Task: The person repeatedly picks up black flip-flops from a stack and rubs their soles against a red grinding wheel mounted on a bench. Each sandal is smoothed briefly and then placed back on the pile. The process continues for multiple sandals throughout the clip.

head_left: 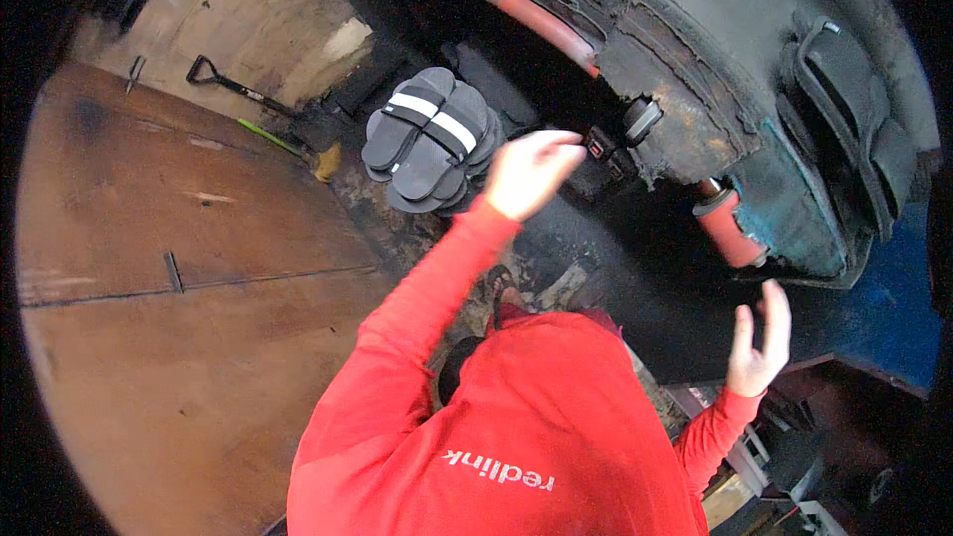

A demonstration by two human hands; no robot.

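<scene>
My left hand (531, 177) reaches forward, fingers stretched toward a small black switch box with a red button (598, 150). A slight gap seems to lie between fingertips and box, though contact is hard to judge. My right hand (759, 349) is raised at the right, fingers apart and holding nothing, just below a red roller (730, 228) on the dark, dust-covered machine (675, 69). Left of my left hand stands a stack of grey slippers (422, 175) with black and white straps. More dark slippers (844, 89) lie on top of the machine at the far right.
A grey wheel (643, 121) juts from the machine beside the switch box. Brown wooden boards (189, 199) fill the left side. A black-handled tool (238, 85) and a green stick (268, 138) lie there. Assorted items (794, 462) crowd the lower right.
</scene>
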